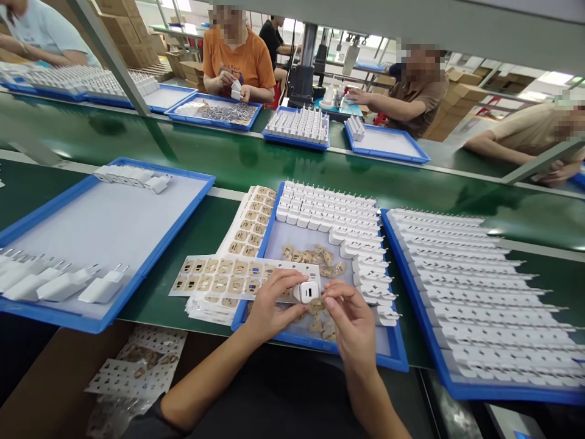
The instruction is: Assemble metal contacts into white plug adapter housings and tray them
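My left hand (275,303) is closed round a white charger (309,292), whose end with a dark port faces me. Close on its right, my right hand (351,317) has thumb and forefinger pinched at a small tan piece (316,305) beside the charger. Both hands are above a blue-rimmed tray (401,352) that holds rows of white chargers (315,207) and loose tan pieces (311,255). A sheet of tan stickers (237,275) lies across the tray's left edge, partly under my left hand, with more sheets (251,228) beneath and behind it.
At left is a blue-rimmed tray (103,323) with chargers at its front and back. Another tray (450,384), full of chargers, stands at right. Beyond the green belt (183,140), several people sit near more trays. Below the table edge, used sheets (132,378) lie at left.
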Demonstrator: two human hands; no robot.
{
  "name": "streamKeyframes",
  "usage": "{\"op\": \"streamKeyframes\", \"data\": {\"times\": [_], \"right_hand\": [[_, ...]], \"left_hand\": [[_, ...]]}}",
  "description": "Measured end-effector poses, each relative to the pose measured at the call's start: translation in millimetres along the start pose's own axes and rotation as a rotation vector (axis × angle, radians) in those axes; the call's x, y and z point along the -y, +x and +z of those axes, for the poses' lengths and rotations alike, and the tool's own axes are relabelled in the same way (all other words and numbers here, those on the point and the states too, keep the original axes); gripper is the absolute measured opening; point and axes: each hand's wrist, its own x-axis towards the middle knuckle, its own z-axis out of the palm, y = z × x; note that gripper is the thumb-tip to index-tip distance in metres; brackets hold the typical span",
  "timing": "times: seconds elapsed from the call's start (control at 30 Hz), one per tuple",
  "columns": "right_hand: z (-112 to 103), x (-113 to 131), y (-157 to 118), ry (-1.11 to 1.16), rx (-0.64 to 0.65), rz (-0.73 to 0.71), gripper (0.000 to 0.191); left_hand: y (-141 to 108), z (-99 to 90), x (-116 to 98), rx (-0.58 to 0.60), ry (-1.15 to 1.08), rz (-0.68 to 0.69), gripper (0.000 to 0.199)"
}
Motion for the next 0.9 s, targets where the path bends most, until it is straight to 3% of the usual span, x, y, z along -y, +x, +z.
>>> {"op": "streamKeyframes", "data": {"times": [0.1,0.27,0.9], "right_hand": [[4.6,0.2,3.0,-0.001,-0.056,0.052,0.008],[9.4,1.7,5.9,0.001,-0.027,0.107,0.009],[8.9,0.4,5.4,0.044,-0.041,0.145,0.008]], "left_hand": [[3.3,-0.5,-3.1,-0.054,0.083,0.073,0.034],[4.9,-0.5,-5.2,-0.058,0.102,0.103,0.034],[5.2,-2.0,-6.0,-0.03,0.067,0.092,0.036]]}}
